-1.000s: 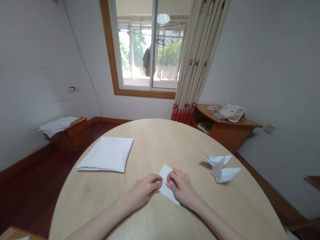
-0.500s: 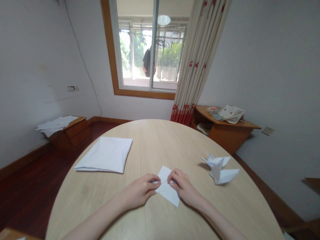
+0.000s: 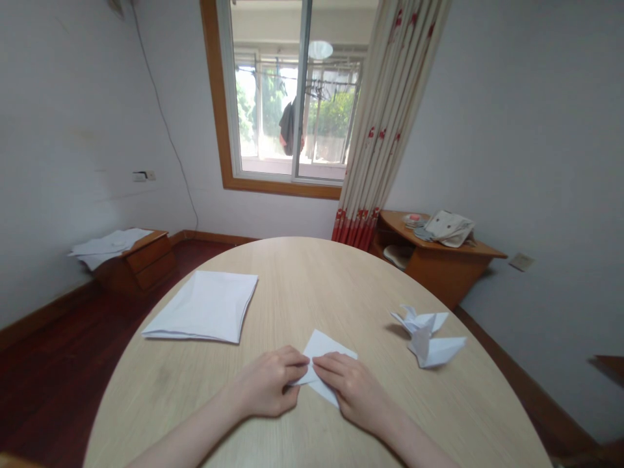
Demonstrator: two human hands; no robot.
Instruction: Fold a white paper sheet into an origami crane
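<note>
A small folded piece of white paper (image 3: 325, 346) lies on the round light-wood table (image 3: 312, 286) near its front. My left hand (image 3: 267, 387) has its fingers curled and pinches the paper's left corner. My right hand (image 3: 351, 389) rests on the paper's right part, fingers pressed together on it and pointing left. The two hands meet at the paper's near edge, and most of its lower half is hidden under them.
A stack of white sheets (image 3: 205, 307) lies on the table's left side. Two folded paper figures (image 3: 428, 333) sit at the right. A low wooden cabinet (image 3: 134, 260) stands at the left wall, a wooden side table (image 3: 433, 253) with a bag at the right, beside a curtain.
Both hands have drawn a little nearer to me and closed together over the paper. The paper has turned, with its far corner now showing wider to the right.
</note>
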